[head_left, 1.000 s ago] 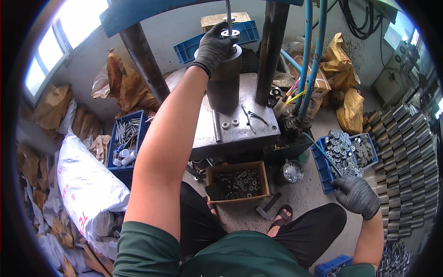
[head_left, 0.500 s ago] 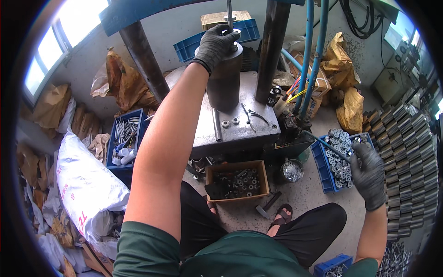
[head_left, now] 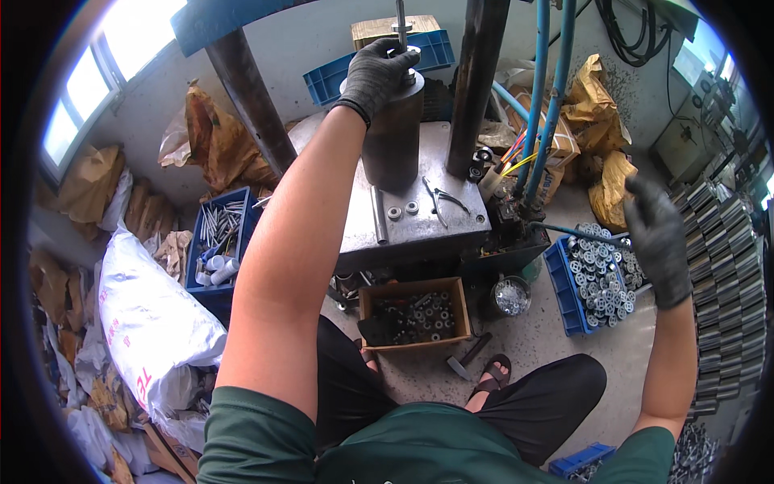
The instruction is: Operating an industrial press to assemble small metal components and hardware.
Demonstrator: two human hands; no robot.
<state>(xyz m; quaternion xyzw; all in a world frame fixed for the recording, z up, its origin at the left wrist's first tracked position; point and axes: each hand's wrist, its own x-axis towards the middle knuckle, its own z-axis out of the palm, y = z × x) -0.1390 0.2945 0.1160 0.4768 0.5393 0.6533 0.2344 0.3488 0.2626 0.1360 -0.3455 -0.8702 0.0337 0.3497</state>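
Note:
My left hand (head_left: pixel 375 78), in a dark grey glove, reaches to the top of an upright steel cylinder (head_left: pixel 393 149). Its fingers close round a small shiny metal part (head_left: pixel 412 55), mostly hidden by the glove, just below the press's thin vertical rod (head_left: pixel 401 20). At the right, my gloved right hand (head_left: pixel 659 246) is at the end of a long dark lever (head_left: pixel 576 232), its fingers curled and slightly blurred. On the steel press table (head_left: pixel 355 242) lie a metal tube (head_left: pixel 379 216), two small rings (head_left: pixel 394 213) and open pliers (head_left: pixel 442 200).
Blue crates hold rods (head_left: pixel 222 226) at left and wheel-shaped metal parts (head_left: pixel 601 282) at right. A cardboard box of dark rings (head_left: pixel 415 315) and a hammer (head_left: pixel 468 357) lie by my feet. Stacked metal tubes (head_left: pixel 721 298) line the right side. Press columns (head_left: pixel 476 89) flank the cylinder.
My right hand has moved up and outward, and the lever's end has swung up with it. My left hand stays at the cylinder top, almost unmoved.

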